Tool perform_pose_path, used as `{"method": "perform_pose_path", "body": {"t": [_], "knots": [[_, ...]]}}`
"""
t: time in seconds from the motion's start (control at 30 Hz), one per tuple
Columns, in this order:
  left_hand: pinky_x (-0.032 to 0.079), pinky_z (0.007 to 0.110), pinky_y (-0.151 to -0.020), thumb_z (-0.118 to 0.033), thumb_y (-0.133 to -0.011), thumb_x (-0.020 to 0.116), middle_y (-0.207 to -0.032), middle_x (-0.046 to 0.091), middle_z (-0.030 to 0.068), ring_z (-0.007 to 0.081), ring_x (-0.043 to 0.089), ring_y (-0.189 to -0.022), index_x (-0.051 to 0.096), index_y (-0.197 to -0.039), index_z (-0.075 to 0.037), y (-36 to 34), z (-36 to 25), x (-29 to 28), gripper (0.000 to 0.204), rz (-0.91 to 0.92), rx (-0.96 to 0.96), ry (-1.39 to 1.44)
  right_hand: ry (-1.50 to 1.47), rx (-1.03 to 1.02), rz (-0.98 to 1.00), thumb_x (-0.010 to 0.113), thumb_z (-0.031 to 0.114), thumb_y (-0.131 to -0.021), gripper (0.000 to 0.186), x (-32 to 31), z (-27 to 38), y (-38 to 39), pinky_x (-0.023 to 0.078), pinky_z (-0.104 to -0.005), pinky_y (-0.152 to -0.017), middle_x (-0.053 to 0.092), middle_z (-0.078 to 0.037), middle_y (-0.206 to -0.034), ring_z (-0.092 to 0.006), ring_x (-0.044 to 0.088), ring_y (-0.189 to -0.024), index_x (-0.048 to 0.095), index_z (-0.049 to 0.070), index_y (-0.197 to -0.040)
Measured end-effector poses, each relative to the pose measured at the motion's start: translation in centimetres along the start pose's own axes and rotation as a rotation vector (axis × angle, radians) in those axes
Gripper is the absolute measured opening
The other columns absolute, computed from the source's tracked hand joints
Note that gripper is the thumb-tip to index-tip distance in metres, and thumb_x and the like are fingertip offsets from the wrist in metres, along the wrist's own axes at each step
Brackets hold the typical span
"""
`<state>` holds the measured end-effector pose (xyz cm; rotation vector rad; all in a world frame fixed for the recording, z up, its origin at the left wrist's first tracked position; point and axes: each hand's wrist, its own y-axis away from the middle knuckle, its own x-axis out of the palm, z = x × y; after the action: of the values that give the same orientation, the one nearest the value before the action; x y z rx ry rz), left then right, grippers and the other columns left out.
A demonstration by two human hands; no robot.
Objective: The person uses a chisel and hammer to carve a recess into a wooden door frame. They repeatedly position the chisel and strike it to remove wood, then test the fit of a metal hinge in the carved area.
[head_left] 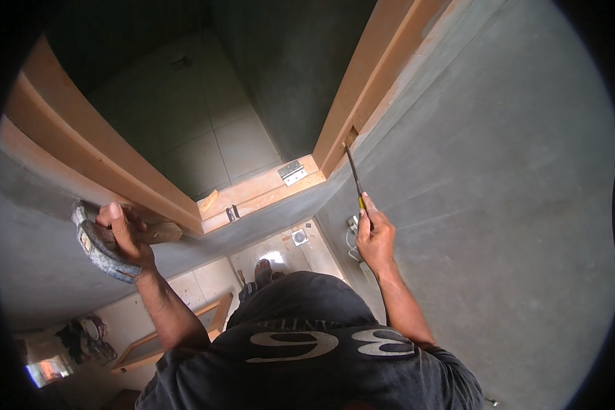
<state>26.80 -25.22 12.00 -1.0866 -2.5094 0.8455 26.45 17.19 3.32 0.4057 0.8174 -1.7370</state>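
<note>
My left hand [126, 236] is closed around a hammer with a worn, curved blue-grey head [106, 254] and a short wooden handle [162, 233], beside the left part of the wooden frame [102, 174]. In my right hand [376, 236] is a slim chisel-like tool [354, 169] with a yellow-and-black handle; I cannot tell whether it is a chisel or a screwdriver. Its tip meets a small recess [351, 135] cut into the right jamb [359, 89]. A silver hinge [293, 173] lies on the wooden crosspiece [256, 193] between the two sides.
Small dark metal pieces [233, 212] and a wood offcut [208, 201] rest on the crosspiece. A grey wall [499, 184] rises at right. Below are a floor drain [299, 237], a white cable [354, 253] and a wood-framed panel [219, 313]. Tiled floor [212, 147] lies beyond the frame.
</note>
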Motion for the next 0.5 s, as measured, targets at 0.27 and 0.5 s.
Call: {"method": "perform_pose_path", "body": {"t": [0.27, 0.5], "knots": [[0.045, 0.026, -0.057, -0.027, -0.102, 0.058, -0.08, 0.059, 0.0064, 0.0135, 0.056, -0.068, 0.061, -0.092, -0.004, 0.0, -0.1, -0.4, 0.025, 0.005, -0.094, 0.032, -0.045, -0.026, -0.016, 0.06, -0.001, -0.097, 0.038, -0.4, 0.0, -0.8, 0.052, -0.0348, -0.065, 0.068, -0.02, -0.081, -0.0238, 0.062, -0.065, 0.066, -0.001, -0.134], [0.046, 0.027, -0.056, -0.026, -0.102, 0.058, -0.084, 0.059, 0.0067, 0.0137, 0.057, -0.073, 0.061, -0.092, -0.004, 0.1, 0.4, -0.7, 0.024, -0.028, -0.142, 0.043, -0.021, -0.013, -0.04, 0.061, 0.0, -0.097, 0.038, 0.0, 0.1, -1.0, 0.052, -0.0368, -0.063, 0.067, -0.021, -0.079, -0.0247, 0.063, -0.064, 0.067, 0.001, -0.135]]}}
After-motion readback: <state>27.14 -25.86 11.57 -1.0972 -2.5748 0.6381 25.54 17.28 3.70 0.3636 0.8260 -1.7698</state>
